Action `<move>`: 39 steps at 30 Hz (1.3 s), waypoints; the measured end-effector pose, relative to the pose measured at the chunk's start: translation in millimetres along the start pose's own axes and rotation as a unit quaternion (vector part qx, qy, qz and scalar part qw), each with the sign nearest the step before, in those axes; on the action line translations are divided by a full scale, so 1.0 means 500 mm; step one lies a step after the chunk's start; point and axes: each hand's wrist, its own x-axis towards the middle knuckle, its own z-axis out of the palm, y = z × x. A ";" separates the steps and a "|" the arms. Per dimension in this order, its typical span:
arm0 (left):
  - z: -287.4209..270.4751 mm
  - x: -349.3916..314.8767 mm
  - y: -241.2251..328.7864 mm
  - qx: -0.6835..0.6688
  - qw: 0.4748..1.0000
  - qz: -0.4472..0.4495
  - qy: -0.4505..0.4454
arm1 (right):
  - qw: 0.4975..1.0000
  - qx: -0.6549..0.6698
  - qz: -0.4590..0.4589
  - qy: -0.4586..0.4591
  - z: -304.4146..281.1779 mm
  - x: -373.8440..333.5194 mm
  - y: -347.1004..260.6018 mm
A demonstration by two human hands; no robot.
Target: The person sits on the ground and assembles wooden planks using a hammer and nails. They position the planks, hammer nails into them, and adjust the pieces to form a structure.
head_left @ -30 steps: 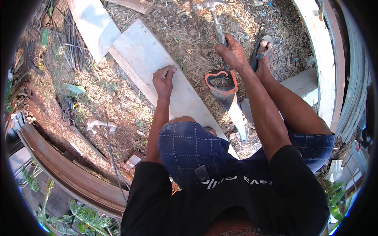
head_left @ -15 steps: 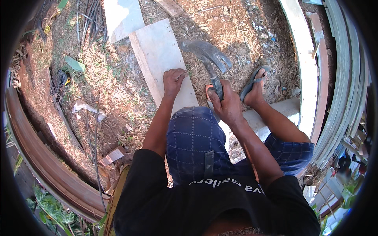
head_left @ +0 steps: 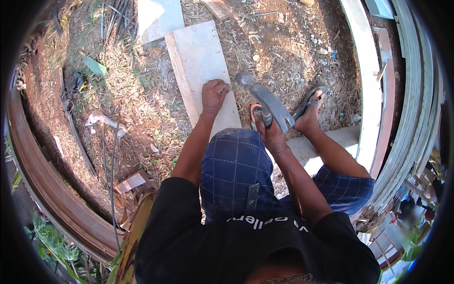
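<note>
Head: hammer [head_left: 269,102] in right hand [head_left: 274,137]

A hand could pass over the far half of the pale board [head_left: 197,49] or across the leaf-strewn ground [head_left: 146,78] to its left. Between the 2 hands, the left hand [head_left: 216,97] and the right hand [head_left: 273,136], the hammer [head_left: 268,100] and an orange handle [head_left: 254,107] narrow the way; the covered knee [head_left: 235,158] blocks the near end.
</note>
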 end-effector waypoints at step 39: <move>-0.011 0.016 -0.036 0.270 0.962 -0.039 -0.023 | 0.896 0.407 -0.049 0.172 -0.136 0.122 -0.179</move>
